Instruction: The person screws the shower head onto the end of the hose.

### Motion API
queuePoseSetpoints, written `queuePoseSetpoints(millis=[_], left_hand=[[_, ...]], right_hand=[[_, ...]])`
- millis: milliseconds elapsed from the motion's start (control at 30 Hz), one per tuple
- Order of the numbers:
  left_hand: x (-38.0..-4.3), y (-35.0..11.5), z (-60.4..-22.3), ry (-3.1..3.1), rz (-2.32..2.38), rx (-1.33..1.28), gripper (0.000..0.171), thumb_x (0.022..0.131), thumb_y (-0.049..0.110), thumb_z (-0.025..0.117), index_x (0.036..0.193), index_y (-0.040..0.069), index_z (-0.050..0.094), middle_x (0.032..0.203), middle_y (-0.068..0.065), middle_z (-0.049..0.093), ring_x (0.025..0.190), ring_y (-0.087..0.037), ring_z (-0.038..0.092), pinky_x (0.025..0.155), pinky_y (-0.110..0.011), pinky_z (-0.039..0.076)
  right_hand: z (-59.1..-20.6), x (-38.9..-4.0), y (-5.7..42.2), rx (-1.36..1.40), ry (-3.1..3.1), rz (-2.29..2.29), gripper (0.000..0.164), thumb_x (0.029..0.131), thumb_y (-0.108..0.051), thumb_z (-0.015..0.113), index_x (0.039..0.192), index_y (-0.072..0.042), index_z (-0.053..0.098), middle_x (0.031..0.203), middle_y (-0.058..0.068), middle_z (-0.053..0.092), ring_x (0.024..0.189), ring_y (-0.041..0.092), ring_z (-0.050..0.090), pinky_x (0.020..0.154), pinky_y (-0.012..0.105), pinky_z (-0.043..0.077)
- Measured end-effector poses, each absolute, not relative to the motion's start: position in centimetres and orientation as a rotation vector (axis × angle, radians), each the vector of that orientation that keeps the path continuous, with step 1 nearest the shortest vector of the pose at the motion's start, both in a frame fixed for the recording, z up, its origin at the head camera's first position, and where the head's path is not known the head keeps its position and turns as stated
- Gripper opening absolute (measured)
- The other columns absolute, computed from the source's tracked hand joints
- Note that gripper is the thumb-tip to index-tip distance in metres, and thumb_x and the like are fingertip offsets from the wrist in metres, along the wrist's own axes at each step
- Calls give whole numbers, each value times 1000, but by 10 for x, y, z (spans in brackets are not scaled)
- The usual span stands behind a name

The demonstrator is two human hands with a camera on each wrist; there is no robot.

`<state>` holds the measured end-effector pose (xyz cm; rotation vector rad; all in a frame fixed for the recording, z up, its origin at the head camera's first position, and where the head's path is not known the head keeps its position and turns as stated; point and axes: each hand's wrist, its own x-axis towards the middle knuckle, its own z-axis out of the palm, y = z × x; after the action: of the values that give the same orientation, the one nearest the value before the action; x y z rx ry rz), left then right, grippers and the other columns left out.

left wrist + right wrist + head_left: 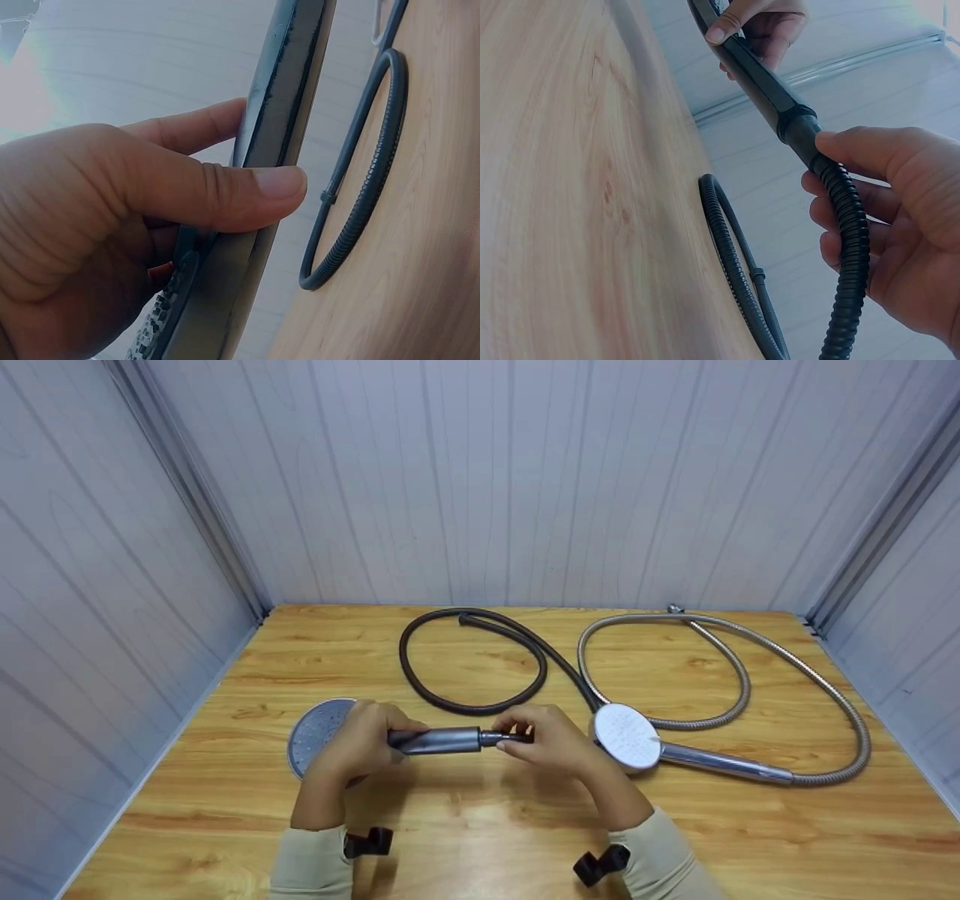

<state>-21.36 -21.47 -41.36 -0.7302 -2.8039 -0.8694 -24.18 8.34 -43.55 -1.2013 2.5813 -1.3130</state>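
My left hand [366, 742] grips a dark grey shower head [309, 739] around its handle [450, 740]. The round nozzle face lies left of that hand, partly hidden by it. In the left wrist view the thumb presses along the handle [262, 112]. My right hand [551, 741] pinches the end fitting [802, 136] of a black ribbed hose [849, 247] between thumb and fingers. That fitting meets the handle's lower end in line with it; how far it is screwed in I cannot tell. The rest of the black hose loops over the table behind the hands.
To the right lies a second shower head [627, 736] with a white face and chrome handle [726, 763]. Its silver metal hose [862, 727] curls back across the wooden table [487, 855]. Pale panel walls [465, 495] enclose the table at the back and both sides.
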Motion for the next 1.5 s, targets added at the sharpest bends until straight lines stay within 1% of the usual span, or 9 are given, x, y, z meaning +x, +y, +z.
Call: queuePoseSetpoints(millis=[167, 400, 533, 867, 1033, 1167, 1267, 1367, 1500], left_hand=[[-214, -215, -414, -2791, -847, -750, 52, 56, -10, 81, 100, 18, 79, 88, 10, 72, 77, -8, 59, 80, -36, 38], [-217, -216, -416, -2713, -811, -835, 54, 53, -10, 83, 99, 16, 80, 86, 6, 73, 74, -7, 62, 72, -32, 45], [-217, -216, -416, -2716, -805, -844, 54, 53, -11, 83, 99, 16, 80, 86, 7, 73, 75, -7, 62, 71, -31, 45], [-216, -216, -413, -2749, -834, -801, 52, 54, -9, 82, 98, 17, 80, 86, 8, 73, 75, -6, 60, 75, -31, 41], [-216, -216, -413, -2760, -840, -787, 52, 54, -9, 83, 99, 16, 80, 86, 8, 73, 75, -7, 60, 74, -32, 42], [-216, -217, -414, -2762, -859, -773, 53, 54, -10, 82, 98, 18, 80, 85, 10, 73, 75, -6, 60, 75, -32, 42], [-216, -217, -414, -2749, -877, -788, 54, 53, -11, 82, 99, 17, 80, 86, 9, 73, 75, -7, 60, 73, -31, 41], [-216, -217, -415, -2739, -896, -807, 54, 54, -11, 82, 100, 16, 79, 86, 8, 73, 73, -7, 60, 70, -29, 42], [-216, -217, -415, -2743, -895, -806, 54, 55, -11, 83, 101, 17, 79, 87, 8, 73, 73, -6, 60, 70, -29, 43]], right_hand=[[-434, -241, 83, -1185, 2578, -1320, 12, 89, -14, 72, 99, -9, 71, 90, -2, 68, 73, 9, 58, 63, 26, 49], [-432, -241, 84, -1168, 2602, -1299, 11, 88, -14, 71, 98, -10, 73, 83, -5, 67, 71, 7, 56, 62, 25, 48], [-432, -241, 84, -1189, 2610, -1284, 11, 89, -15, 70, 98, -10, 74, 83, -4, 67, 71, 7, 56, 63, 25, 48], [-431, -241, 83, -1147, 2610, -1263, 15, 92, -17, 67, 103, -9, 74, 86, -3, 68, 75, 8, 57, 64, 25, 48], [-430, -240, 83, -1145, 2596, -1286, 22, 90, -20, 71, 107, -7, 70, 96, 0, 68, 79, 13, 60, 67, 28, 50], [-431, -241, 84, -1192, 2611, -1293, 25, 84, -13, 76, 106, -5, 67, 100, 1, 64, 82, 15, 60, 69, 29, 50], [-432, -241, 84, -1232, 2606, -1308, 22, 82, -6, 76, 102, -7, 66, 99, 2, 63, 81, 15, 59, 69, 29, 50], [-432, -241, 84, -1251, 2584, -1323, 20, 83, -3, 75, 100, -9, 65, 99, 1, 63, 81, 16, 60, 68, 29, 50], [-432, -241, 84, -1235, 2573, -1318, 17, 85, -5, 74, 99, -10, 66, 99, 0, 64, 81, 15, 60, 67, 28, 50]])
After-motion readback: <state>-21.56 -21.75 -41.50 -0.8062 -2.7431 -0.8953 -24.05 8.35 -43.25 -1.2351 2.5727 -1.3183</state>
